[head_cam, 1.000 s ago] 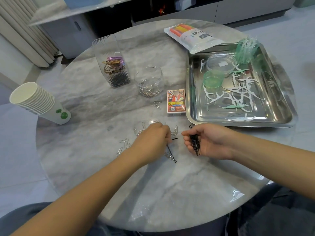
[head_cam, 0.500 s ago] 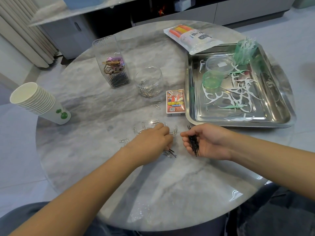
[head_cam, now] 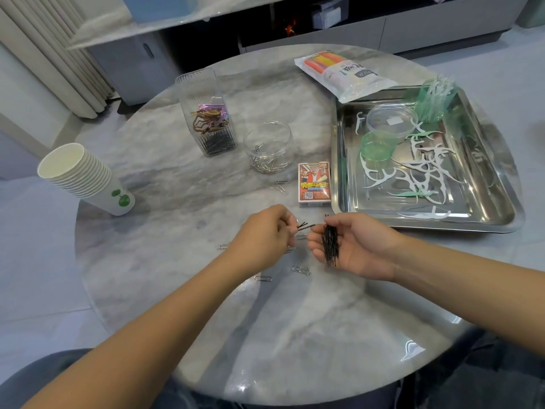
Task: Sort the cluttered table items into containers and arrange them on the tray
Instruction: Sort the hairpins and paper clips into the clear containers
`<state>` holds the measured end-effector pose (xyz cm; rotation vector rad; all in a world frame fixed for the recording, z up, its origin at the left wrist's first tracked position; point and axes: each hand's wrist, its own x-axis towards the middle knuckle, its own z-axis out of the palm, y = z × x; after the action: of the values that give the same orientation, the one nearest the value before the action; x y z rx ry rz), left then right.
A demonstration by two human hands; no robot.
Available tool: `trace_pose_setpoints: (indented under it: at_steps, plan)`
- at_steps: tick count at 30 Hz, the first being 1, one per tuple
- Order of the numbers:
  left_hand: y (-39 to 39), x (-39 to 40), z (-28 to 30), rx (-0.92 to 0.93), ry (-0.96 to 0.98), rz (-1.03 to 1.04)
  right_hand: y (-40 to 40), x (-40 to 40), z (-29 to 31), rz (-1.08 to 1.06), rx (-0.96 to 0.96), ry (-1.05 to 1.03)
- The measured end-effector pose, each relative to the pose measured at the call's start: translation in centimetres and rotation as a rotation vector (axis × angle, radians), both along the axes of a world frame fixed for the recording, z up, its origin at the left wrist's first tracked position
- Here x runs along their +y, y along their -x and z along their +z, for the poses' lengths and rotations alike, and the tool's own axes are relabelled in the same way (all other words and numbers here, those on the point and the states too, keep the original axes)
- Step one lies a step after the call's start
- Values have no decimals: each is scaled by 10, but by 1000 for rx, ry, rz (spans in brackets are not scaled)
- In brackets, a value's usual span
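A: What do the hands hold?
B: The left hand (head_cam: 265, 234) pinches two black hairpins (head_cam: 305, 225); the right hand (head_cam: 354, 246) cups a bundle of hairpins (head_cam: 330, 246), both above the table (head_cam: 295, 335) near its front edge.
A: Any readable writing?
B: The card box (head_cam: 314, 184) by the tray (head_cam: 427, 227) shows a QR code; its lettering is unreadable.

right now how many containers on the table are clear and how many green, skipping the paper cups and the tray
clear: 3 (tall ribbed box, round jar, shallow dish)
green: 2 (short cup, tall cup)
total: 5
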<state>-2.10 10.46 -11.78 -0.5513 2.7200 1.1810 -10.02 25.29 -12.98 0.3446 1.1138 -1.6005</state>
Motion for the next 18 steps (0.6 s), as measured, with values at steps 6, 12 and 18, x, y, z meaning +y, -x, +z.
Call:
trace_pose_setpoints:
  at_steps: [6, 12, 18]
  plan:
    - [-2, -2, 8, 147, -79, 245, -1, -19, 3, -81, -32, 102]
    - [-4, 5, 14, 233, 330, 104, -7, -36, 8, -153, -152, 260]
    - [-7, -1, 23, 231, 295, 62, -3, -49, 13, -128, -95, 229]
